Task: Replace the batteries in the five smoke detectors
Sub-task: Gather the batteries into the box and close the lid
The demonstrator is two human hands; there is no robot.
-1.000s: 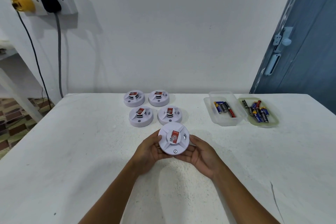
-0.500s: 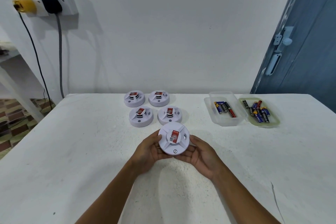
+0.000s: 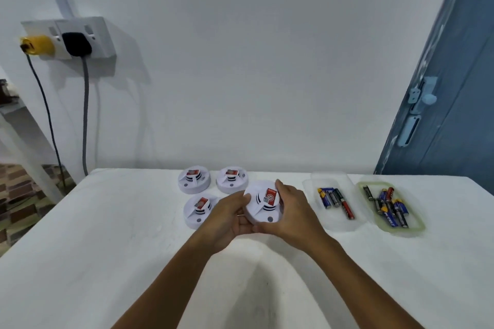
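Observation:
Both hands hold one white round smoke detector [image 3: 260,207] with a red label, lifted above the white table [image 3: 107,235] and tilted towards me. My left hand [image 3: 227,218] grips its left edge. My right hand [image 3: 294,211] wraps over its right side and top. Three more detectors lie behind: one at the back left [image 3: 194,179], one at the back right [image 3: 231,180], one at the front left [image 3: 199,210]. A further detector is hidden behind the hands. A clear tray [image 3: 318,219] holds three batteries [image 3: 335,200]. A green-rimmed tray [image 3: 417,227] holds several batteries [image 3: 387,204].
A wall socket [image 3: 80,37] with a yellow plug and a black plug hangs at the upper left, its cables running down beside the table. A blue door [image 3: 454,115] stands at the right. The white wall rises just behind the table's far edge.
The hands have raised the detector and tilted it. My right hand has shifted from under its edge to over its right side and top. The camera view has tipped upwards.

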